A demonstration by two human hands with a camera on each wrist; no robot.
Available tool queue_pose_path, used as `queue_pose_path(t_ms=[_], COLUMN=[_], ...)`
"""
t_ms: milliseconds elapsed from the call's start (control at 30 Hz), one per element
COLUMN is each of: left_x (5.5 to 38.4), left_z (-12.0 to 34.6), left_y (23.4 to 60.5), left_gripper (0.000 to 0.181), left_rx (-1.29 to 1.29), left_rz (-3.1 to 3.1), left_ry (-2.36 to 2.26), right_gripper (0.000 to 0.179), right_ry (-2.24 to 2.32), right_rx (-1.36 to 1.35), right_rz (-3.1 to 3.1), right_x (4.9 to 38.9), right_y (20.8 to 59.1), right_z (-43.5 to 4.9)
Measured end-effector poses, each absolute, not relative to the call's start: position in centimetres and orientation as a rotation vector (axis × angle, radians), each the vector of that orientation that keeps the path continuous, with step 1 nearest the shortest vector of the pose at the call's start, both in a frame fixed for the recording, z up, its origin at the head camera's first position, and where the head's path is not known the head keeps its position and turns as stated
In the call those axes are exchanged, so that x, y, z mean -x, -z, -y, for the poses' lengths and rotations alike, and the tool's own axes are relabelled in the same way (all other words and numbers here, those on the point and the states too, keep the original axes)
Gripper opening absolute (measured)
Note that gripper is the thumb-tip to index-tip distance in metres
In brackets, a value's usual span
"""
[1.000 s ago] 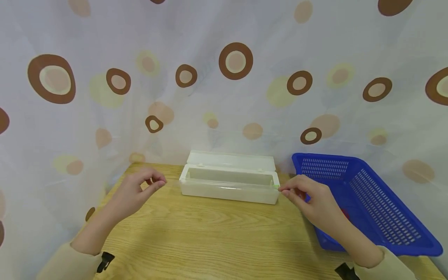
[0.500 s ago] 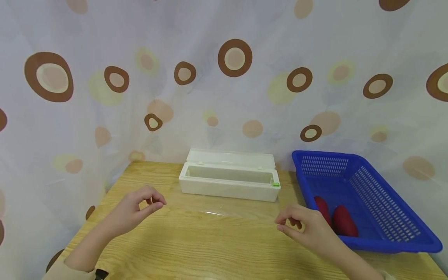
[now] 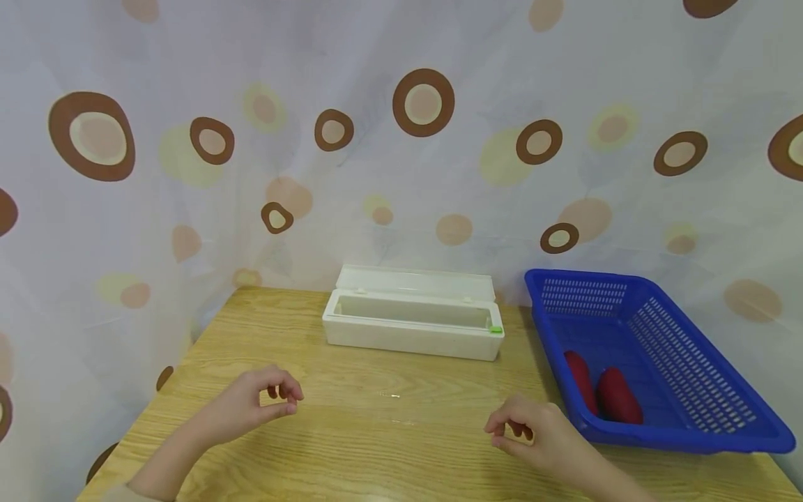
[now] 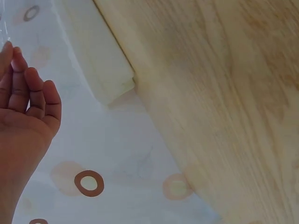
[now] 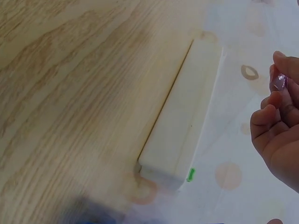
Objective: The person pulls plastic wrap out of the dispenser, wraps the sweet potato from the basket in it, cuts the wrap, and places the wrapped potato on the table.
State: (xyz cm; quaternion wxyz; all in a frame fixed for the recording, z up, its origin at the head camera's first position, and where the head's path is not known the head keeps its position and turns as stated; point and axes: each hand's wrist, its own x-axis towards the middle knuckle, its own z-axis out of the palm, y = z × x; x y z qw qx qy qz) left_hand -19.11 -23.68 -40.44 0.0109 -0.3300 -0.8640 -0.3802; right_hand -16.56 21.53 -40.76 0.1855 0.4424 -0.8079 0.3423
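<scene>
A clear sheet of cling film (image 3: 389,395) stretches between my two hands, visible mainly by its glints over the wooden table. My left hand (image 3: 260,403) pinches its left side between thumb and fingertips. In the left wrist view, a strip of film (image 4: 5,30) rises above the pinching left hand (image 4: 25,100). My right hand (image 3: 533,432) holds the other side. A shiny crumpled bit of film (image 5: 279,81) shows between thumb and finger of the right hand (image 5: 280,116). Beyond both hands stands a long white cling film dispenser (image 3: 410,338), its lid (image 3: 414,282) raised.
At the right is a blue plastic basket (image 3: 684,439) with two dark red, rounded objects (image 3: 617,397) inside. A green slider (image 3: 495,330) sits at the dispenser's right end. The wooden table (image 3: 376,453) meets a patterned curtain (image 3: 477,63) at the back and left.
Both hands have come down and toward me with the cling film, away from the dispenser's front edge. My right hand has moved off the green slider's end. The dispenser stays put.
</scene>
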Motion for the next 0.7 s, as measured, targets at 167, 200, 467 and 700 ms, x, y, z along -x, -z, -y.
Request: queue_pose_path(t_ms=[167,200,467,700], left_x=[19.4,19.4,19.9,20.1], left_z=[23.5,23.5,23.0,22.6], left_y=[41.7,41.9,43.0,43.8], left_gripper=[0.005,0.006,0.008,0.006], left_rx=[1.074,1.086,1.065,1.056], left_rz=[2.759,2.767,2.877,2.920], left_ry=[1.219,1.231,1.292,1.336], right_gripper=[0.031,0.031,0.026,0.019], right_ry=[-0.976,-0.969,-0.934,-0.939], right_rx=[-1.277,-1.296,-1.398,-1.415], right_rz=[2.344,2.335,2.362,2.522], right_x=[16.7,16.8,17.5,17.4], right_y=[41.7,42.0,43.9,44.3], right_z=[-21.6,-21.6,-21.5,-21.5])
